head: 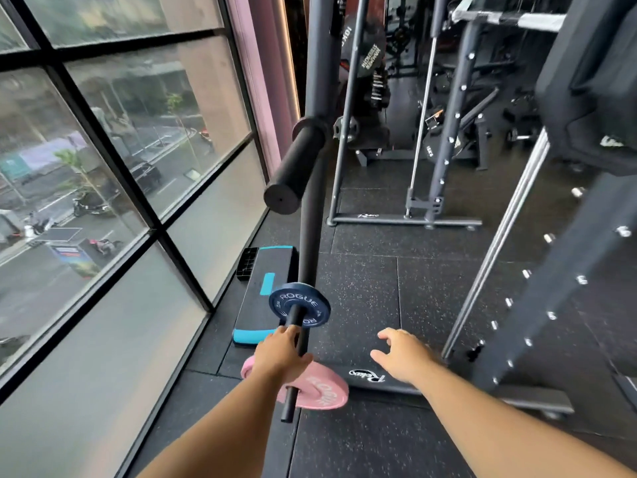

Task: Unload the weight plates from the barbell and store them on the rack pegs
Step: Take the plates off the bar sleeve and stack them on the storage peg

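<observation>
A thin black peg (289,405) sticks out toward me from the dark rack upright (310,243). A small blue ROGUE plate (310,300) sits on the peg close to the upright. Nearer me, a pink ROGUE plate (320,391) hangs tilted on the same peg. My left hand (279,353) grips the pink plate's upper edge at the peg, hiding part of the plate. My right hand (403,357) hovers with spread fingers to the right, holding nothing. Higher on the upright, a thick black sleeve (293,167) points toward me, bare.
A black and teal step platform (262,298) lies on the floor by the large window (103,201) on the left. The rack's base bar (365,377) runs below my right hand. Another upright with holes (551,305) rises on the right. More gym machines stand behind.
</observation>
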